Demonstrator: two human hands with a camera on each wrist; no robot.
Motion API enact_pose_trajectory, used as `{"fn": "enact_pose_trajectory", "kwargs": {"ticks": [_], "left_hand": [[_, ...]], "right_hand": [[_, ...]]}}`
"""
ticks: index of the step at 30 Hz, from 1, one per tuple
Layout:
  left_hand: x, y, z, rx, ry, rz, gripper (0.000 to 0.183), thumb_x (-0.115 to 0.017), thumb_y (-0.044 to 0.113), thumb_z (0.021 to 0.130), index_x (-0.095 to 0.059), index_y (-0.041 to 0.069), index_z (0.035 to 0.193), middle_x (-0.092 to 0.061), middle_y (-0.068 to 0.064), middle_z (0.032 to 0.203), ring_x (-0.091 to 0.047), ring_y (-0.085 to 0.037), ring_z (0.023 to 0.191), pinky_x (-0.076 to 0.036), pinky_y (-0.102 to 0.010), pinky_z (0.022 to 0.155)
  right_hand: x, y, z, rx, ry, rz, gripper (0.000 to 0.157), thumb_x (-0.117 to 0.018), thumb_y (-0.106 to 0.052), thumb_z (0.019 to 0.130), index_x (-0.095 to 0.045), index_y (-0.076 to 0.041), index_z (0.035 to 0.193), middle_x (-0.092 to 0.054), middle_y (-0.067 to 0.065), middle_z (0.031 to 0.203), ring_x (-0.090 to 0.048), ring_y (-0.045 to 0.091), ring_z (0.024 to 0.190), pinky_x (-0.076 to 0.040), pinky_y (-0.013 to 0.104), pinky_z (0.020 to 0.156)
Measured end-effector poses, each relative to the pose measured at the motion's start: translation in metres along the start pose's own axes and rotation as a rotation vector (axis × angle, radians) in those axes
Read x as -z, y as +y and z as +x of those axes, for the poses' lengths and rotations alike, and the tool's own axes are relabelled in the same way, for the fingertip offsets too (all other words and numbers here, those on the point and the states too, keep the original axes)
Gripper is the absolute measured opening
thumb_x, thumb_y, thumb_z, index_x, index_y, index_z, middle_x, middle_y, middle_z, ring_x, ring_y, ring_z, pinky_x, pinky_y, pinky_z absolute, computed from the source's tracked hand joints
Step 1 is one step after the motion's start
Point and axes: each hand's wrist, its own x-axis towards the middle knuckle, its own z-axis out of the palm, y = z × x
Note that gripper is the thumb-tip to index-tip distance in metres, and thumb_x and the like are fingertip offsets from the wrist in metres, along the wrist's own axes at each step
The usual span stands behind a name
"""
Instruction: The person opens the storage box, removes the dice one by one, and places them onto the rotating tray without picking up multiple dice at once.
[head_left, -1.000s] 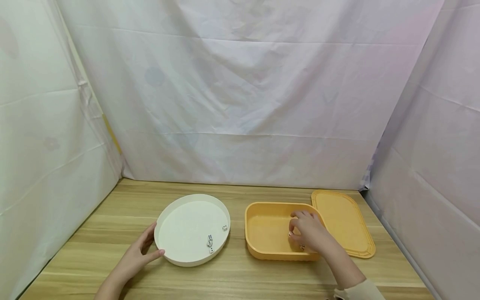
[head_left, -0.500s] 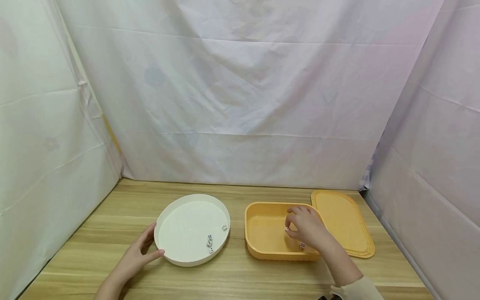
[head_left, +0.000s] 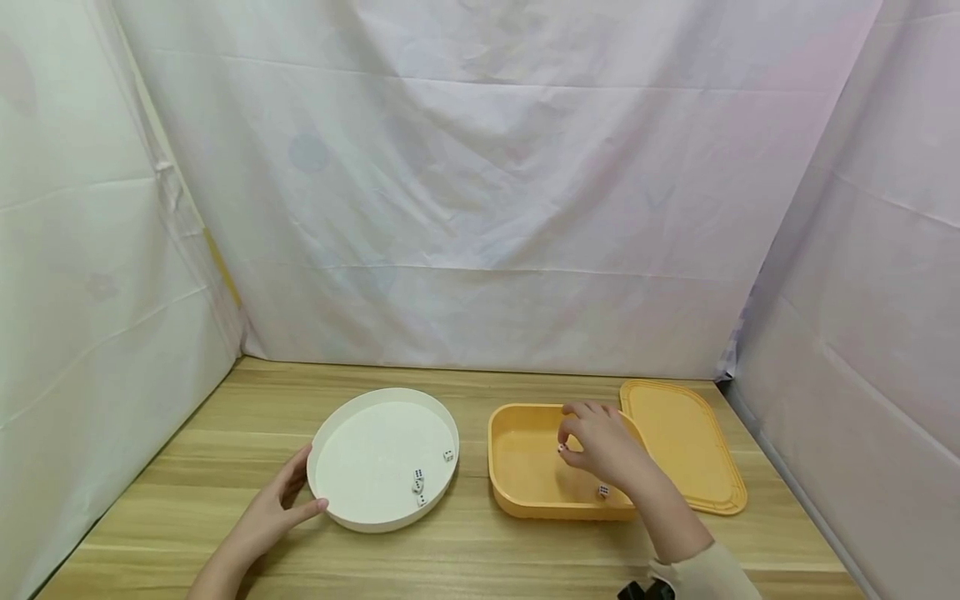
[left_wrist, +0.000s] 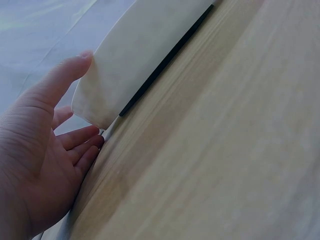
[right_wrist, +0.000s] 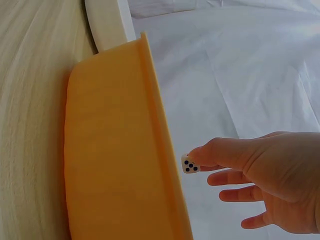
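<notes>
My right hand [head_left: 606,446] pinches a white die [right_wrist: 190,164] between thumb and fingertips, raised above the yellow box [head_left: 525,467]. In the right wrist view the die shows dark dots and stands just past the box rim, the other fingers spread loosely. A second die [head_left: 603,490] lies in the box below the hand. My left hand [head_left: 262,512] rests against the outside of a round white tray [head_left: 360,454], its thumb touching near the front and the fingers along the left side. Several dice [head_left: 418,482] lie in the tray's right part, one die [head_left: 448,456] apart near the wall.
A flat yellow lid [head_left: 682,442] lies to the right of the box, partly behind it. The wooden table [head_left: 480,558] ends against white curtains [head_left: 480,208] at the back and sides. A dark object [head_left: 647,591] shows beside the right sleeve at the bottom edge.
My right hand has lifted the die from low in the box and moved up and left with it. The left hand and the tray have stayed in place.
</notes>
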Motion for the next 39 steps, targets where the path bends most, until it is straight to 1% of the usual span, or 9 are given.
{"fn": "enact_pose_trajectory", "kwargs": {"ticks": [6, 11, 15, 19, 24, 31, 39], "left_hand": [[0.0, -0.001, 0.001, 0.0, 0.001, -0.003, 0.087, -0.071, 0.027, 0.077, -0.018, 0.009, 0.144, -0.031, -0.024, 0.138, -0.03, -0.037, 0.124, -0.024, -0.002, 0.088], [0.0, -0.001, 0.0, -0.003, 0.001, 0.0, 0.087, -0.071, 0.027, 0.077, -0.018, 0.008, 0.144, -0.031, -0.024, 0.138, -0.03, -0.038, 0.124, -0.024, -0.003, 0.089], [0.0, -0.001, 0.0, -0.007, 0.0, -0.001, 0.087, -0.071, 0.027, 0.077, -0.017, 0.008, 0.144, -0.031, -0.023, 0.138, -0.03, -0.037, 0.124, -0.024, -0.003, 0.089], [0.0, 0.0, -0.001, -0.015, -0.001, -0.009, 0.087, -0.071, 0.026, 0.078, -0.017, 0.008, 0.144, -0.031, -0.023, 0.138, -0.03, -0.036, 0.124, -0.024, -0.003, 0.089], [0.0, 0.001, -0.002, -0.018, 0.0, -0.005, 0.087, -0.071, 0.026, 0.078, -0.017, 0.009, 0.144, -0.031, -0.023, 0.138, -0.031, -0.037, 0.124, -0.024, -0.003, 0.089], [0.001, -0.002, -0.001, -0.015, -0.003, 0.009, 0.086, -0.071, 0.026, 0.078, -0.018, 0.007, 0.143, -0.032, -0.023, 0.137, -0.031, -0.037, 0.123, -0.024, -0.003, 0.088], [0.001, -0.003, 0.0, 0.001, 0.002, 0.01, 0.088, -0.071, 0.027, 0.077, -0.017, 0.008, 0.144, -0.032, -0.021, 0.138, -0.031, -0.033, 0.124, -0.024, -0.002, 0.088]], "right_hand": [[0.001, -0.007, 0.007, -0.013, -0.034, -0.017, 0.011, -0.071, -0.026, 0.075, -0.061, -0.027, 0.072, -0.055, 0.006, 0.113, -0.046, 0.032, 0.108, -0.033, 0.057, 0.089], [-0.001, -0.015, 0.013, 0.006, -0.048, -0.002, 0.012, -0.071, -0.026, 0.075, -0.06, -0.027, 0.071, -0.055, 0.005, 0.113, -0.045, 0.03, 0.108, -0.032, 0.055, 0.089], [0.002, -0.022, 0.02, 0.028, -0.044, 0.015, 0.01, -0.071, -0.026, 0.075, -0.061, -0.027, 0.072, -0.055, 0.005, 0.114, -0.045, 0.028, 0.108, -0.031, 0.054, 0.09], [0.006, -0.03, 0.027, 0.047, -0.046, 0.008, 0.009, -0.07, -0.026, 0.076, -0.061, -0.027, 0.074, -0.054, 0.004, 0.114, -0.044, 0.027, 0.108, -0.031, 0.054, 0.091], [0.01, -0.039, 0.034, 0.066, -0.053, 0.018, 0.007, -0.068, -0.025, 0.078, -0.062, -0.025, 0.075, -0.054, 0.005, 0.115, -0.044, 0.028, 0.109, -0.03, 0.055, 0.092], [0.008, -0.05, 0.042, 0.106, -0.036, 0.013, 0.005, -0.067, -0.026, 0.078, -0.063, -0.024, 0.075, -0.055, 0.005, 0.114, -0.044, 0.026, 0.108, -0.03, 0.051, 0.092], [0.008, -0.062, 0.05, 0.138, -0.03, 0.013, 0.004, -0.067, -0.026, 0.078, -0.063, -0.026, 0.076, -0.054, 0.003, 0.115, -0.044, 0.026, 0.109, -0.03, 0.051, 0.091]]}}
